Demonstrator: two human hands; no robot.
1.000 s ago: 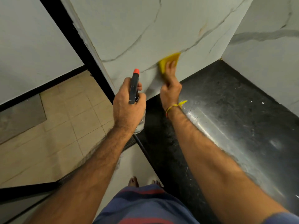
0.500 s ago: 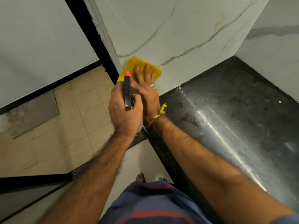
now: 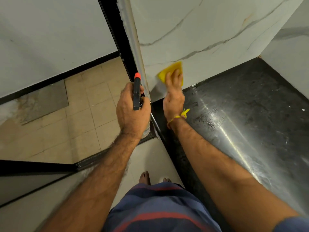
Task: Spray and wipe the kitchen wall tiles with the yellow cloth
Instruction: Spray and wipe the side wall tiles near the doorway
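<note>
My right hand (image 3: 173,94) presses the yellow cloth (image 3: 172,69) flat against the white marble-veined wall tile (image 3: 209,27), low down, just above the black counter. Its fingers are spread over the cloth. A yellow thread is tied around that wrist. My left hand (image 3: 132,111) grips the spray bottle (image 3: 137,92), a dark head with an orange nozzle tip pointing up, held beside the tile's left edge. The bottle's clear body is mostly hidden under my hand.
The black stone counter (image 3: 250,106) runs to the right, wet and shiny near its front edge, meeting a second tiled wall (image 3: 291,47) in a corner. A black door frame (image 3: 115,30) stands left of the tile. Beige floor tiles (image 3: 87,118) and my bare feet lie below.
My right hand has slid the cloth to the right along the tile, away from the left edge and out from behind the bottle. My left hand has kept the bottle in about the same place.
</note>
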